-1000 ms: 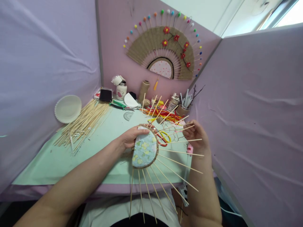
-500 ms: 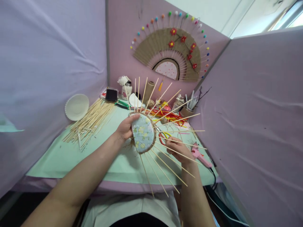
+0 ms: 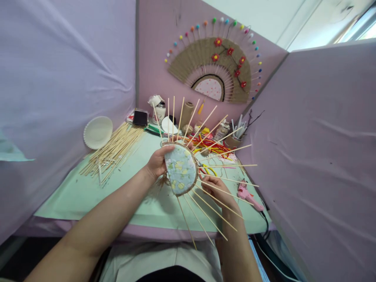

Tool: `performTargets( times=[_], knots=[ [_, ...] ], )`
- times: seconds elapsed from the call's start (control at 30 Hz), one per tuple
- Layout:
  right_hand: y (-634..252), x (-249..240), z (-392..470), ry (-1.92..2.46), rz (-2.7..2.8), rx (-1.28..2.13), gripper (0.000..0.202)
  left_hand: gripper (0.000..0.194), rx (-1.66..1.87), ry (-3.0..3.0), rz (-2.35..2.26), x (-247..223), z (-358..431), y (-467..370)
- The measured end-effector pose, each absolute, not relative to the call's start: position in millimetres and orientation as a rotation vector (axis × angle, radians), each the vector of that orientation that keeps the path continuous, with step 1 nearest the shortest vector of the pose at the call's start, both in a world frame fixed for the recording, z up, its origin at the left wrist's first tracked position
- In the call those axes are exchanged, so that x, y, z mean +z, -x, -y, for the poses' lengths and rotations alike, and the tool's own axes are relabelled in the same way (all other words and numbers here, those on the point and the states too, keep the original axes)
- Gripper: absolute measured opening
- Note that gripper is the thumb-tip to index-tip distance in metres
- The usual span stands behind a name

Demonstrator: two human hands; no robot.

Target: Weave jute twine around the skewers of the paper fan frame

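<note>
My left hand (image 3: 158,161) grips the straight left edge of a half-round fan base (image 3: 180,170), thumb on its front. The base is covered in pale blue cloth with yellow flowers and has a brown cord rim. Thin bamboo sticks (image 3: 225,150) fan out from its curved edge. Behind the lower right sticks is my right hand (image 3: 216,190), its fingers drawn together close to the rim; what they hold is hidden. Pliers (image 3: 210,170) with red and yellow handles lie just beyond those fingertips, partly covered. Brown fibres (image 3: 162,181) hang below my left hand.
Loose bamboo sticks (image 3: 116,147) and a white paper plate (image 3: 98,132) are at left. A pink glue gun (image 3: 249,196) lies at right. Behind are red and yellow pipe cleaners (image 3: 216,147), a jar (image 3: 159,112) and a cardboard tube (image 3: 187,114). A finished fan (image 3: 190,55) hangs on the wall.
The fan base has shifted slightly right and down. My right hand has moved left, closer to the rim, and more of the yellow plier handles shows. The left hand keeps its hold.
</note>
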State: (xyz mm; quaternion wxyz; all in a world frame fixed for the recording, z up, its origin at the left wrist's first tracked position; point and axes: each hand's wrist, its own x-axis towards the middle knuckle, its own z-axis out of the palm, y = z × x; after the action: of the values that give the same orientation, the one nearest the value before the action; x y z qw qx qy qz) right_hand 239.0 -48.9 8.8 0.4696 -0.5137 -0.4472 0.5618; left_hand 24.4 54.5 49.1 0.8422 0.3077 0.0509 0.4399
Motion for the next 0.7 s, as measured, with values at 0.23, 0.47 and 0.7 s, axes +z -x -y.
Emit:
performTargets(
  times=[0.23, 0.47, 0.7],
  knots=[
    [-245.3, 7.4, 51.9, 1.205, 0.998, 1.322, 0.03, 0.042, 0.855, -0.671, -0.097, 44.7, -57.3, -22.7],
    [-261.0, 12.5, 53.8, 1.007, 0.9, 1.33, 0.036, 0.045, 0.868, -0.688, -0.081, 47.0, -54.2, -24.2],
    [-289.1, 39.3, 52.8, 0.869, 0.859, 1.299, 0.038, 0.034, 0.824, -0.679, -0.106, 48.1, -50.9, -26.9]
  ],
)
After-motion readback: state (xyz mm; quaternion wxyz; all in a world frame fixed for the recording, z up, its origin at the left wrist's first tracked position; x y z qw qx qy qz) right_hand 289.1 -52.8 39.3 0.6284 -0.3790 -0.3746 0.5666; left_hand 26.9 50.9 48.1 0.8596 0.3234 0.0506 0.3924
